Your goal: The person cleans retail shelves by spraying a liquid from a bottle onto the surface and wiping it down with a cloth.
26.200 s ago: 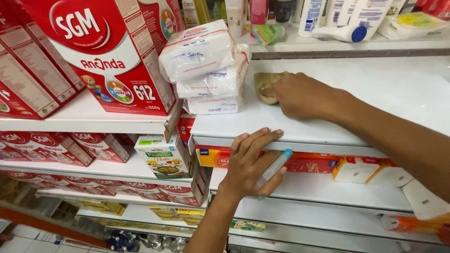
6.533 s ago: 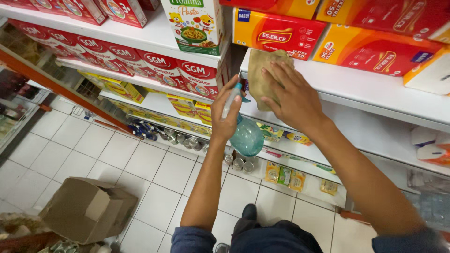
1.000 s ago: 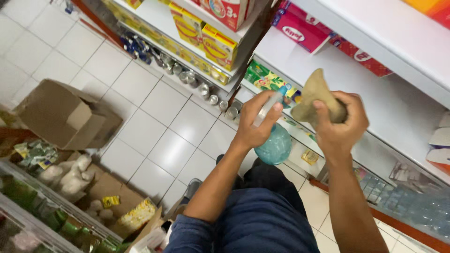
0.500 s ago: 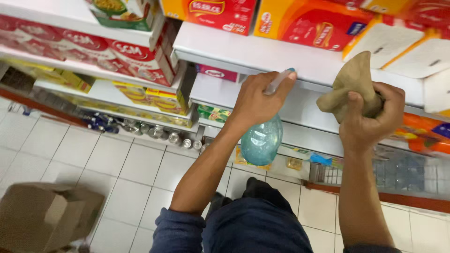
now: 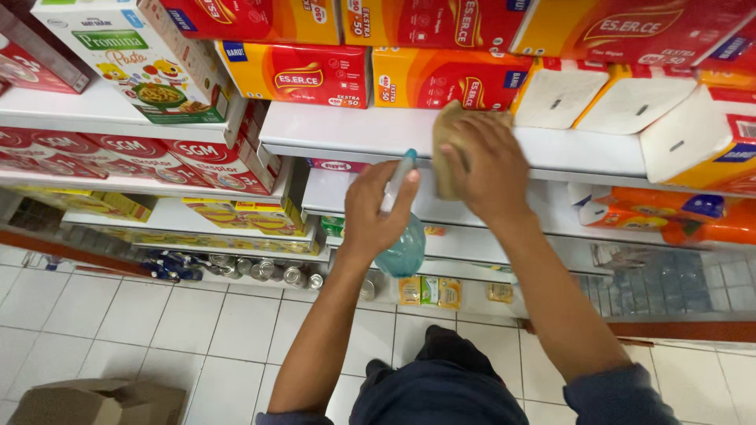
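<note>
Nearest, at 6 o'clock: the person's dark lap, tiled floor below, a cardboard box (image 5: 98, 401) at 8 o'clock on the tiles.

Left hand (image 5: 378, 208), centre frame: fingers closed round the neck of a spray bottle (image 5: 403, 244), teal body hanging below the fist, nozzle up at 12 o'clock. Trigger finger hidden; cannot tell whether it is pressing.

Right hand (image 5: 492, 169), just at 2 o'clock of the left: palm flat, fingers spread, pressing a tan cloth (image 5: 449, 145) onto the front edge of the white shelf (image 5: 339, 130). Not a clamp, more a flat press. Cloth lies partly under the hand and partly folded over the shelf lip.

Behind, at 12 o'clock: red-and-yellow boxes (image 5: 441, 79) stand just beyond the cloth; white packs (image 5: 630, 98) to 2 o'clock; a pasta box (image 5: 150, 67) at 10 o'clock. Lower shelves hold cans (image 5: 268, 271) and small packets, blurred.

Risks, as judged:
- Cloth is just short of the red-and-yellow boxes, possibly touching; a long stroke could shove them back or tip one.
- Spray aimed at the shelf would likely wet the cardboard fronts, since they sit so near the wiped strip.
- Bottle is held by the neck only; a damp grip might let it slide and drop to the tiles.
- Cloth overhanging the lip could slip off if pressure eases.
</note>
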